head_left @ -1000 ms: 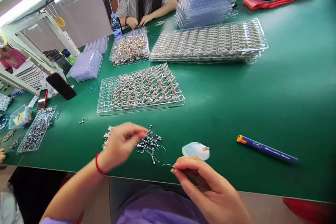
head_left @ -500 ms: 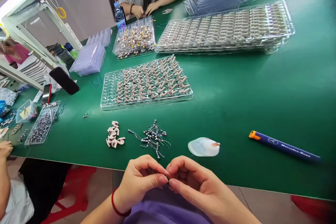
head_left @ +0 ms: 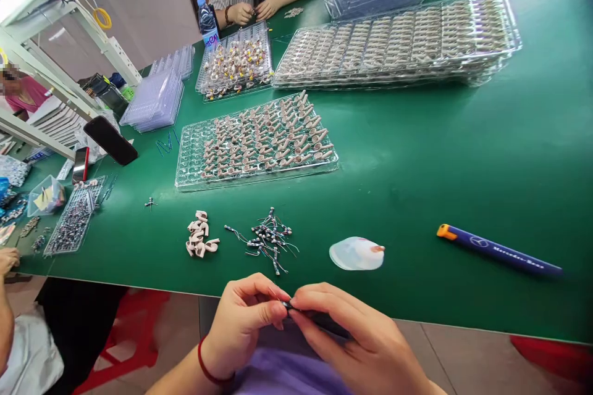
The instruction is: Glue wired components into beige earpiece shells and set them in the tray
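Note:
Just past the table's near edge, my left hand [head_left: 248,315] and my right hand [head_left: 356,327] meet fingertip to fingertip. Between them they pinch a small dark part with a thin wire [head_left: 288,305]; the fingers cover most of it. Beyond my hands lies a loose heap of small dark wired parts [head_left: 271,233]. To its left is a little pile of beige curved plastic shells [head_left: 200,236]. A whitish translucent disc [head_left: 356,254] with a brownish spot rests to the right of the heap.
A clear tray [head_left: 189,163] of beige shells stands mid-table, with stacked filled trays [head_left: 398,43] behind. A blue pen-shaped object [head_left: 500,251] lies right. Phones [head_left: 110,141], a bottle [head_left: 207,23] and a parts tray [head_left: 76,216] are left. Co-workers sit opposite and at left.
My right hand's fingers have straightened and closed up, and more of the small dark part shows between the fingertips. The view has shifted slightly.

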The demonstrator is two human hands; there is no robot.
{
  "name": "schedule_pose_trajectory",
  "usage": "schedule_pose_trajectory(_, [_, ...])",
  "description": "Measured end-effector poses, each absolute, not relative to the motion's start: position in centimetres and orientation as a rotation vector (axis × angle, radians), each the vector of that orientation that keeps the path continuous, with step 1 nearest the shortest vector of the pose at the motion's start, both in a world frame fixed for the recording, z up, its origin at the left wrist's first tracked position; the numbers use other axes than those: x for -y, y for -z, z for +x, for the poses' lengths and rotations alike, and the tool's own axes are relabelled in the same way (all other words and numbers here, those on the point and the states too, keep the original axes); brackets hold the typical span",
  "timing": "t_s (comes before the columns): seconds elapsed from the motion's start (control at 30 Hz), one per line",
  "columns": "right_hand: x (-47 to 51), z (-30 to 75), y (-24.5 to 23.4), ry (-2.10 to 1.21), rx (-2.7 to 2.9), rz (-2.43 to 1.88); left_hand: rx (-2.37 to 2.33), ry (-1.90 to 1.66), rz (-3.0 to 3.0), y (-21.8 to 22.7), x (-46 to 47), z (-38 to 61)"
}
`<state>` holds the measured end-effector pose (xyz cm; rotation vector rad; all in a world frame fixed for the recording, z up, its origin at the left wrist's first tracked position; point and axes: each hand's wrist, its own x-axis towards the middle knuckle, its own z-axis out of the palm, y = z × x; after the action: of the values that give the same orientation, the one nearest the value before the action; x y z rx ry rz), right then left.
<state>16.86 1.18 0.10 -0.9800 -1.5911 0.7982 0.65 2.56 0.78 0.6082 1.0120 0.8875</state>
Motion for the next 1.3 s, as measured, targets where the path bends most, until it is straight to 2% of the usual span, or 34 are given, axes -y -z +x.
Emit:
schedule_pose_trajectory(0.17, [-0.9,16.9,-0.1,-0.778,1.565,-0.96,-1.006,-0.983,0.699,-0.1,-2.1,0.5])
schedule_pose_trajectory(0.3, [-0.7,16.7,-0.3,-0.77,1.55,-0.965,-1.113,-1.096,1.1,-0.3,-1.6,0.2])
schedule_pose_trajectory(0.47, [-0.7,16.8,0.0,-1.031,1.459,-1.049,-1.141,-1.173,1.835,-1.6,-1.0,-1.1])
schedule_pose_trajectory(0.57, [-0.7,17.2,0.6,-1.152,1.414,-1.189,-1.161,-1.162,2.054,-2.2,-1.2,-2.3])
schedule_pose_trajectory(0.77, [-1.0,18.1,1.9,-1.088,1.437,-1.252,-1.786,-0.854,2.536,-2.0,-4.8,-5.6])
schedule_pose_trajectory(0.93, [-1.0,18.2,2.0,-1.039,1.468,-1.252,-1.953,-0.526,2.539,-1.1,-6.8,-6.3])
schedule_pose_trajectory(1.3, [-0.9,18.4,1.8,-1.089,1.451,-1.249,-1.927,-0.435,2.535,-1.6,-6.7,-6.1])
